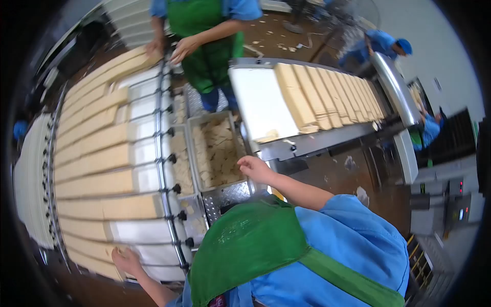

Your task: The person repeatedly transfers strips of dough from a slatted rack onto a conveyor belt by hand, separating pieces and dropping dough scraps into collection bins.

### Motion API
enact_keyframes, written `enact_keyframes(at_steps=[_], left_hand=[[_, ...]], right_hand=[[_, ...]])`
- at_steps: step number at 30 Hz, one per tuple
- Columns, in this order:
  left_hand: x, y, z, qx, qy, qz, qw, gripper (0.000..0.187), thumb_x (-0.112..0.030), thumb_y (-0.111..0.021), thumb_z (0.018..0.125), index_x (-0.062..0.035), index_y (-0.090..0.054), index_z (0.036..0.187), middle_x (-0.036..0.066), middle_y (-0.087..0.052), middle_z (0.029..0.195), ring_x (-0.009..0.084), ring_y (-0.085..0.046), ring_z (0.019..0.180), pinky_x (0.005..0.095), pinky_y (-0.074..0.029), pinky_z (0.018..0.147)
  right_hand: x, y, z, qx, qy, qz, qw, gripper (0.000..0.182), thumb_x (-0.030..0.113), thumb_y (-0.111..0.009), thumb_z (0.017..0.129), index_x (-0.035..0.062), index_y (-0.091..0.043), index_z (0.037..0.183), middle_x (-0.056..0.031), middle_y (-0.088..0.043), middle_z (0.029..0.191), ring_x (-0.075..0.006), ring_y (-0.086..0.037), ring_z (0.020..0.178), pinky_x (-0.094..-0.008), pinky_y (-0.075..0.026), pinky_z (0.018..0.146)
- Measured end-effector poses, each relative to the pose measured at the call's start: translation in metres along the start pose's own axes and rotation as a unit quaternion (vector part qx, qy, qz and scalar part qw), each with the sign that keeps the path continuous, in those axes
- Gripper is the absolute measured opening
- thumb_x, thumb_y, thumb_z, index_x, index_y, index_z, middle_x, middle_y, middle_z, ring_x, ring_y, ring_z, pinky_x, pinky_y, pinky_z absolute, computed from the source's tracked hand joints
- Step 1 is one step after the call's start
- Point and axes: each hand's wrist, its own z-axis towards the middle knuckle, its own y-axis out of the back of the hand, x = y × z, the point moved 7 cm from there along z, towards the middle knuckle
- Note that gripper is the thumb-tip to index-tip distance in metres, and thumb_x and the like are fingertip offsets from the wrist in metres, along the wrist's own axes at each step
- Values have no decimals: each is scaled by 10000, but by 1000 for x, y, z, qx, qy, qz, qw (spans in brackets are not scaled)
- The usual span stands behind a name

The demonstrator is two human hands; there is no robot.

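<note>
My left hand (126,260) is at the near end of the slatted conveyor, fingers curled around a small pale beige piece (120,249). It lies right by the end of one of the long rows of stacked thin beige sheets (108,182). Over the edge of a bin of broken beige pieces (217,148) hangs my right hand (254,169). Its fingers are loosely bent and apart, with nothing seen in them. To the right of that bin, more stacks of beige sheets (327,94) stand side by side on a white belt (258,102).
A metal rail (162,153) with black knobs runs along the slatted conveyor. Across from me a person in a green apron (202,46) has both hands near the far rows. Other people in blue (381,46) are further back. Scraps litter the brown floor (271,36).
</note>
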Motion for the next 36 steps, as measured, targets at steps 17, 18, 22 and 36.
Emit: enact_keyframes(at_steps=[17,18,22,36], left_hand=[[-662,-235,-26,326,-239,-470,784,324,-139,-632,874,-38,-605,1180,145,-568,1224,264,-552,1117,365,-447,943],[-696,-252,-40,370,-201,-478,771,377,-173,-605,898,-24,-562,1242,168,-540,1275,276,-521,1173,365,-422,982],[-807,-303,-83,459,-56,-514,722,577,-291,-471,979,23,-301,1434,221,-353,1464,305,-341,1362,354,-278,1112],[-894,-303,-113,399,-73,-545,733,666,-183,-457,967,73,-101,1467,250,-240,1498,323,-296,1368,355,-234,1126]], right_hand=[[-182,263,9,-318,-152,355,866,629,57,-558,889,87,-222,1420,-110,-597,798,-171,-616,629,-274,-500,526],[-184,263,9,-294,-161,370,867,643,54,-559,889,86,-210,1428,-111,-598,790,-174,-618,625,-274,-502,524],[-181,261,9,-224,-162,412,868,672,38,-560,902,82,-174,1450,-123,-601,809,-187,-634,640,-276,-516,533],[-191,272,13,-233,-92,475,844,674,-30,-547,893,69,-181,1450,-61,-538,806,-132,-597,690,-263,-510,657]])
